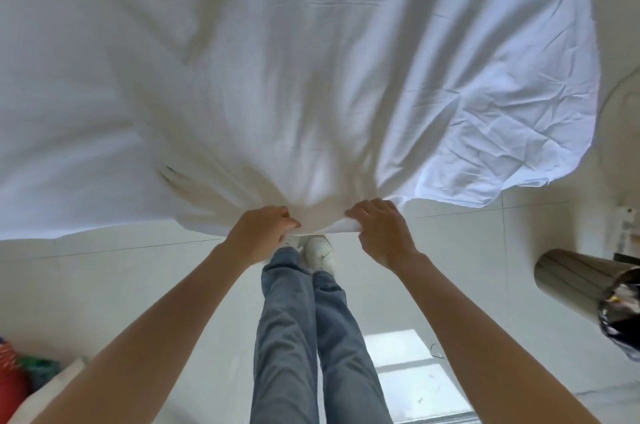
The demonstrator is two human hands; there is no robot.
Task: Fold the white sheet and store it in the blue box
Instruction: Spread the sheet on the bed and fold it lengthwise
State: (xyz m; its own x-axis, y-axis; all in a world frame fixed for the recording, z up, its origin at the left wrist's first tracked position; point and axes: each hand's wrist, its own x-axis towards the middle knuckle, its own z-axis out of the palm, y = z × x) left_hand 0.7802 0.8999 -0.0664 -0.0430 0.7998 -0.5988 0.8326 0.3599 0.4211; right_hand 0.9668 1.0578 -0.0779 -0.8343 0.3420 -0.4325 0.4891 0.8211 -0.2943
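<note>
Now both hands — left hand (263, 233), right hand (381, 233) — pinch the white sheet (311, 59) edge, fingers clamped; better to slide them apart, evenly, keeping the edge taut.

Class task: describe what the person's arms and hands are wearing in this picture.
Both forearms are bare, with no sleeves in view. The left hand and right hand wear no gloves, and no rings, watch or bracelets can be seen.
</note>
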